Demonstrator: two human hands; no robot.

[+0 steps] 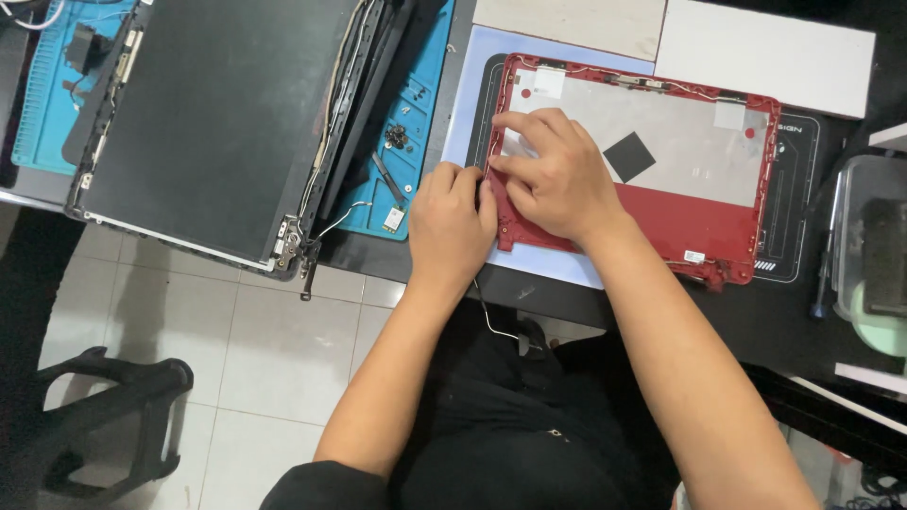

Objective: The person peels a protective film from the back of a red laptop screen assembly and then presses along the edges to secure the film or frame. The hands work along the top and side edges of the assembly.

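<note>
Left hand (451,222): the fingers are curling shut at the left edge of the red laptop lid (694,212); the fingertips are pinching a thin dark cable (487,312) where it is meeting the lid's edge.
Right hand (557,175): the fingers are lying nearly flat and only slightly bent, pressing down on the left part of the lid's inner face; they are closing on nothing.
Red laptop lid: it is lying inner face up on a pale mat (472,94) on the table (756,326), directly in front of the person, with its left edge under both hands.
Lid interior: a silver foil sheet (690,142) is covering the upper part; a small black square patch (629,156) is sitting on the foil just right of the right hand.
Thin dark cable: it is running from the left hand down past the table edge and is hanging loose above the person's lap.
Screen panel assembly (213,113): it is lying face down on the left, well apart from the lid, resting partly on a blue work mat (420,104).
Blue work mat: its moulded compartments are holding a cluster of small dark screws (397,137) and a small circuit card (394,219).
Clear container (874,255): it is standing at the right edge of the table; a dark object is showing inside, but its kind cannot be told.
White boards (765,52): they are lying flat beyond the lid.
</note>
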